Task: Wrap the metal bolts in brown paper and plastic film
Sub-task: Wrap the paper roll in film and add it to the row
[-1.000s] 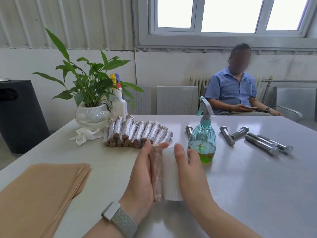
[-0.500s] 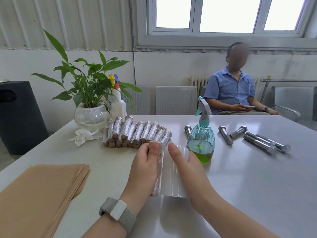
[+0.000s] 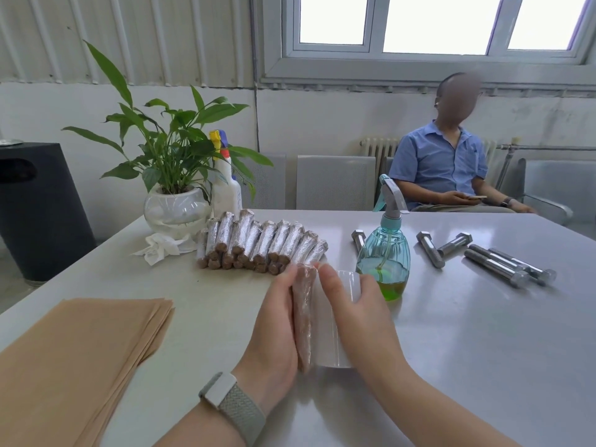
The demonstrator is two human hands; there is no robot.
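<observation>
Since a second ago my left hand (image 3: 280, 321) has rolled the paper-wrapped bolt (image 3: 303, 317) over, so clear film now covers its whole length where bare brown paper showed before. I see that hand lying along the bolt's left side with fingers nearly straight, pressing it rather than closing round it. My right hand (image 3: 358, 317) sits on the roll of plastic film (image 3: 329, 333), thumb and fingers curved over its top, the roll touching the bolt on the right. Both lie on the grey table (image 3: 451, 350), in front of me at its middle.

Counting: one stack of brown paper sheets (image 3: 71, 359) at near left; I cannot count the sheets. Behind my hands lies a pile of finished wrapped bolts (image 3: 258, 245), roughly a dozen, some hidden beneath others. I count five bare metal bolts (image 3: 496, 262): one left of the green spray bottle (image 3: 385, 259), four to its right. One potted plant (image 3: 171, 175), one white spray bottle (image 3: 225, 185) and one crumpled tissue (image 3: 161, 248) stand at far left. One person in a blue shirt (image 3: 442, 166) sits beyond.
</observation>
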